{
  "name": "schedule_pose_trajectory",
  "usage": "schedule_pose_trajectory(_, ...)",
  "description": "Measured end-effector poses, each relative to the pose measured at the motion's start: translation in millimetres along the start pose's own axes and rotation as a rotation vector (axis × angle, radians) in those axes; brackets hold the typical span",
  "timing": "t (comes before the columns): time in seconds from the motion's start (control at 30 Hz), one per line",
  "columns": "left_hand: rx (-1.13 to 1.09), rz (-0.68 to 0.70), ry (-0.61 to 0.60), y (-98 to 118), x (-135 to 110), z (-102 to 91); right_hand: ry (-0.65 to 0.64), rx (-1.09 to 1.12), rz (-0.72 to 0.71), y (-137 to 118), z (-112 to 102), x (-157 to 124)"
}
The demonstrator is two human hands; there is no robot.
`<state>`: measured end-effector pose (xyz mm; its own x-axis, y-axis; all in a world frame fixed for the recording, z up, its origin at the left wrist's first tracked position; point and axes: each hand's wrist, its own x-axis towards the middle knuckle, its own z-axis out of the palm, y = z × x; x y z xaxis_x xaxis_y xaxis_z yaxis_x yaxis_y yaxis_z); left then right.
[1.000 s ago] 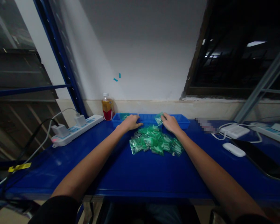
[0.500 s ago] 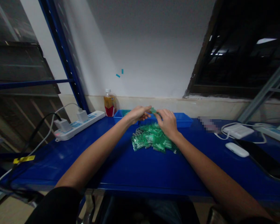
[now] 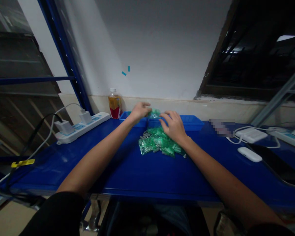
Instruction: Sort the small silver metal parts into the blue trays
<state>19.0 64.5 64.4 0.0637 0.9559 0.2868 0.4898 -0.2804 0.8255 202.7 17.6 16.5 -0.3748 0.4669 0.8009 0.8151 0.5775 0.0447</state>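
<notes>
Blue tabletop (image 3: 135, 173), set against a white wall (image 3: 162, 49), carries one capped drink bottle (image 3: 115, 106), one white power strip (image 3: 82, 128), blue tray sections (image 3: 193, 124) and, in front of these, a heap of green plastic packets (image 3: 159, 143). One blurred green packet (image 3: 154, 113) shows over the tray sections, between the left hand (image 3: 139, 111), fingertips at its left edge, whether pinching too blurred to tell, and the right hand (image 3: 174, 125), fingers curved, thumb apart from forefinger, grip on it likewise unclear.
</notes>
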Motion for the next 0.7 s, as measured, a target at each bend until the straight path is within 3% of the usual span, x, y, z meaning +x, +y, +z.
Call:
schedule_pose_trajectory(0.07,0.256,0.165,0.247,-11.6,5.6,-11.5,-0.033,0.010,0.130,7.4,2.2,0.6)
schedule_pose_trajectory(0.13,0.461,0.264,0.348,-24.5,8.3,-21.9,-0.150,0.026,0.237,15.9,4.3,0.2)
schedule_pose_trajectory(0.27,0.740,0.299,0.277,-45.9,8.3,-28.2,-0.476,0.069,0.282,23.5,6.4,-3.1)
schedule_pose_trajectory(0.33,0.830,0.288,0.194,-52.2,8.8,-25.2,-0.537,0.058,0.277,21.7,7.2,-5.5)
schedule_pose_trajectory(0.5,0.899,0.249,0.017,-56.5,14.5,-19.6,-0.484,0.036,0.245,15.7,6.6,-7.8)
schedule_pose_trajectory(0.63,0.838,0.253,-0.035,-43.2,16.8,-19.8,-0.233,0.046,0.267,12.6,-0.2,-2.5)
schedule_pose_trajectory(0.7,0.680,0.202,-0.091,-29.7,13.8,-17.6,-0.104,0.107,0.338,9.6,-4.6,1.2)
